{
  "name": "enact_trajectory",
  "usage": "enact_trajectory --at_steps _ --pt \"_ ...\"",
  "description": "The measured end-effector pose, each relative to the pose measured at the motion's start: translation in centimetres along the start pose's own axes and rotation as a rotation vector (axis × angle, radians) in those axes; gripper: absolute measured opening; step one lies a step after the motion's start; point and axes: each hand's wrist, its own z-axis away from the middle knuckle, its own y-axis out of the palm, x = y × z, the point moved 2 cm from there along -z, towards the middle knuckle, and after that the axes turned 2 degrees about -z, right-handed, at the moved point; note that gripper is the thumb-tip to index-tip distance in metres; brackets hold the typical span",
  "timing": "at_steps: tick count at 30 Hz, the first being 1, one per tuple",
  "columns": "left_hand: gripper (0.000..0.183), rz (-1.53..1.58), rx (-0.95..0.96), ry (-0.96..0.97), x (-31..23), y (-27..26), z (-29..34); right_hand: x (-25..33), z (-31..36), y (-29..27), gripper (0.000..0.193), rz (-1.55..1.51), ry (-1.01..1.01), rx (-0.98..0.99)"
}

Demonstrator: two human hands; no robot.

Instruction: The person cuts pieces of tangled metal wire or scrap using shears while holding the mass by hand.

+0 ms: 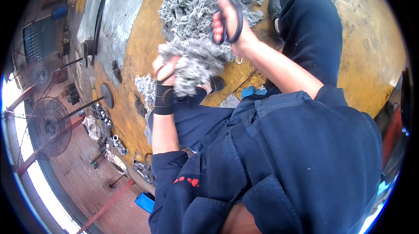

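Note:
My left hand (165,70), with a black wrist brace (163,99) below it, grips a bundle of grey frayed fibre (194,64) held over my lap. My right hand (227,22) is raised above the bundle, its fingers through the black handles of a pair of scissors (230,24). The scissor blades point up and away over a large heap of the same grey fibre (192,3) lying on the yellow floor (139,37). I wear dark blue work clothes (279,155), and my knee (314,20) rises at the right.
A small pile of fibre scraps (144,86) lies on the yellow floor at my left. A grey concrete strip (115,7) runs past it. Metal parts (118,144) and fans (48,125) stand at the left on red brick paving. A blue object (252,91) lies near my leg.

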Motion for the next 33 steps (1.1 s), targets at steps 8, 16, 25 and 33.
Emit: enact_trajectory --at_steps 8,16,25,33 --pt "0.041 0.744 -0.044 -0.024 -7.5 -9.0 0.5 -3.0 -0.1 -0.9 0.082 0.438 0.127 0.087" --pt "0.047 0.940 0.441 0.174 -9.3 -12.7 2.8 -7.8 3.2 -0.2 0.081 0.654 0.508 0.514" --pt "0.047 1.010 0.256 0.156 -10.9 -15.1 8.6 -11.5 5.5 1.0 0.079 0.699 0.784 0.848" --pt "0.040 1.157 0.100 0.058 -10.9 -10.0 10.7 -13.5 8.0 4.0 0.088 0.446 0.978 0.998"
